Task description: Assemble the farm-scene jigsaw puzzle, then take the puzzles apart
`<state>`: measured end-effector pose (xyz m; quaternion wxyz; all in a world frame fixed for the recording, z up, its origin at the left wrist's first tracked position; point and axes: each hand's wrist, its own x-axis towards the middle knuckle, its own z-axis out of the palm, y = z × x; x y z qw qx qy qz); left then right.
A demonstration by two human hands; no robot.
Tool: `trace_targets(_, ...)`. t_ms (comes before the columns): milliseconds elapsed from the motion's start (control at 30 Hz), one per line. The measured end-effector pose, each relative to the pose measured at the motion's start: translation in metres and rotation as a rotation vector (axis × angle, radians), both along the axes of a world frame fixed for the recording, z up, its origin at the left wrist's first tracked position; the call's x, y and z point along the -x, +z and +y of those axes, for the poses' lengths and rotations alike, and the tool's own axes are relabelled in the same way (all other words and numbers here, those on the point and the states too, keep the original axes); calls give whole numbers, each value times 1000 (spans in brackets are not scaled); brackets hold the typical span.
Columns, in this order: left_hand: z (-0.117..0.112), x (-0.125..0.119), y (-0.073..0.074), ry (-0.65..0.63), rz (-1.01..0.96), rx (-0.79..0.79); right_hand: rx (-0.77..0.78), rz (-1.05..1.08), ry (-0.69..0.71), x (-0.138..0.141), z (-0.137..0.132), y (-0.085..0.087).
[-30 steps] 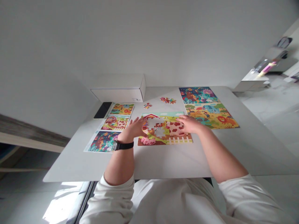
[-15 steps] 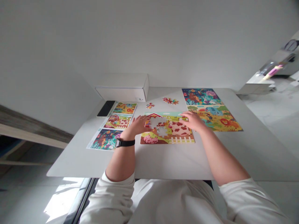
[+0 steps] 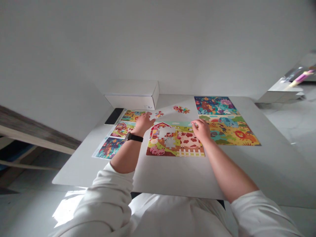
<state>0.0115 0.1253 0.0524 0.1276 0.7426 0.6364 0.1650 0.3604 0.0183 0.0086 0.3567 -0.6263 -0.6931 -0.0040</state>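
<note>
A farm jigsaw puzzle (image 3: 175,142) with a red barn and a spotted cow lies in the middle of the white table (image 3: 172,174), with white gaps near its centre. My left hand (image 3: 143,122), a black watch on its wrist, stretches forward with fingers extended towards a small loose puzzle piece (image 3: 159,114) just past the puzzle's far left corner. My right hand (image 3: 201,129) rests with curled fingers on the puzzle's far right edge. A little cluster of loose pieces (image 3: 181,109) lies farther back.
Two finished colourful puzzles (image 3: 223,120) lie to the right. A sheet of reference pictures (image 3: 118,133) lies to the left, a black phone (image 3: 114,116) beyond it. A white box (image 3: 133,95) stands at the back against the wall.
My left hand has left the puzzle's left edge and reached forward towards the loose piece. My right hand has shifted slightly along the far right edge. The camera has tilted a little.
</note>
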Motion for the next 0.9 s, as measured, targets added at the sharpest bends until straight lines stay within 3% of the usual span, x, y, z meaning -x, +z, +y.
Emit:
trace_targets(167, 39, -17, -4, 36, 75, 65, -4, 45, -1, 2, -1, 3)
trace_targets(300, 56, -27, -8, 31, 76, 116, -35, 61, 23, 4, 0, 4)
trace_targets(700, 84, -28, -11, 34, -11, 208, -10, 73, 42, 7, 0, 4)
trace_targets(900, 75, -32, -5, -14, -71, 115, -17, 81, 50, 7, -1, 4)
